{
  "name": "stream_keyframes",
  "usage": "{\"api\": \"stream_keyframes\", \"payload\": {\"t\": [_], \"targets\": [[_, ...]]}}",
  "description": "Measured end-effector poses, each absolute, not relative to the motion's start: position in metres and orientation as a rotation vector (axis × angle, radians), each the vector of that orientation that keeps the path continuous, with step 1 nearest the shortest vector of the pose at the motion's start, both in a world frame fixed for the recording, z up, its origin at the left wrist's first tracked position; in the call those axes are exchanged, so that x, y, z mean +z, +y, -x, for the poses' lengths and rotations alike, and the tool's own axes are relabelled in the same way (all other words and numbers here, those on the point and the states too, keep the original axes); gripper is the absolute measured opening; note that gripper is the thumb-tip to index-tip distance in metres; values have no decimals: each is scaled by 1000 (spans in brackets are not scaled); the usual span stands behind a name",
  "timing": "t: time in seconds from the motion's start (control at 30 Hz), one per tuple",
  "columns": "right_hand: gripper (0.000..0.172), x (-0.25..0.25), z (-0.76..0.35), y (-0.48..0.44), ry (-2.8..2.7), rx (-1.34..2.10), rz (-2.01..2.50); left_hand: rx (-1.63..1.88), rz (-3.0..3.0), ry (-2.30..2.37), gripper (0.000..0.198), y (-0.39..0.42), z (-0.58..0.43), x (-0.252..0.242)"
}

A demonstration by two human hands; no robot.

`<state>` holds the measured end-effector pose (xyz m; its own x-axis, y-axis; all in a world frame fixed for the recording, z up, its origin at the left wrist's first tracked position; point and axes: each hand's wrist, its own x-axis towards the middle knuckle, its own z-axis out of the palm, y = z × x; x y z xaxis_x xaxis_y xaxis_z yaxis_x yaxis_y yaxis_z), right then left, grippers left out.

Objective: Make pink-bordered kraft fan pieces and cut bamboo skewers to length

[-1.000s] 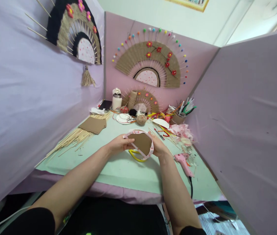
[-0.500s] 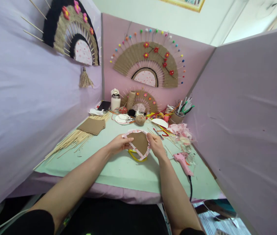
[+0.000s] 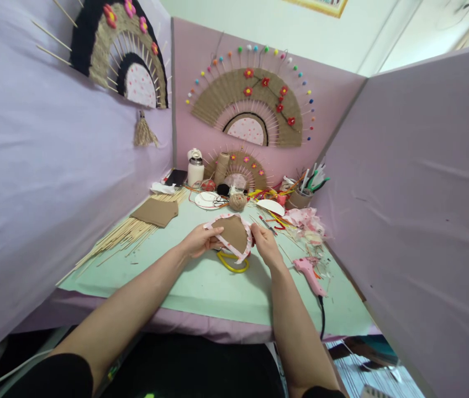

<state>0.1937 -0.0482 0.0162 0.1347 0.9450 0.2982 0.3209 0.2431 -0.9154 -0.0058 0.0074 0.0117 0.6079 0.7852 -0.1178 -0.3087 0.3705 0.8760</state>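
Between my hands, above the table, is a half-round piece of brown cardboard (image 3: 234,233) with pink-spotted white fabric folded over its edge. My left hand (image 3: 203,240) grips its left side, thumb on the cardboard face and fingers beneath. At the right edge, my right hand (image 3: 264,243) pinches the fabric border between thumb and fingers. Just below the piece, a yellow loop-shaped handle (image 3: 234,266) lies on the green table cover (image 3: 201,287), partly hidden by the cardboard. A pink glue gun (image 3: 309,275) lies to the right of my right hand.
Bamboo sticks (image 3: 122,237) spread along the left, under a brown cardboard piece (image 3: 155,212). Twine ball (image 3: 238,202), white bottle (image 3: 195,170) and tool pot (image 3: 299,198) stand at the back. Crumpled pink fabric (image 3: 305,222) lies right. Decorated fans (image 3: 205,105) hang on the partitions.
The fabric-edged cardboard has risen slightly and tilted in my hands, showing more of the yellow loop below. Both hands keep their hold.
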Motion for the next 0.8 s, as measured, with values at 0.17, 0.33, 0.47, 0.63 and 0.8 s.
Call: {"api": "stream_keyframes", "payload": {"t": [0.17, 0.33, 0.47, 0.63, 0.8], "targets": [[45, 11, -189, -45, -1498, 471, 1335, 792, -951, 584, 34, 9, 5, 9], [55, 13, -193, -45, -1326, 750, 1290, 708, -973, 587, 37, 7, 7, 11], [49, 18, -193, -49, -1105, 1254, 1153, 523, -1047, 527, 44, 1, 9, 14], [36, 22, -186, -56, -1117, 1438, 1133, 479, -1131, 500, 50, -1, 10, 13], [44, 19, -189, -55, -1197, 1282, 1178, 514, -1178, 556, 48, 3, 9, 10]]}}
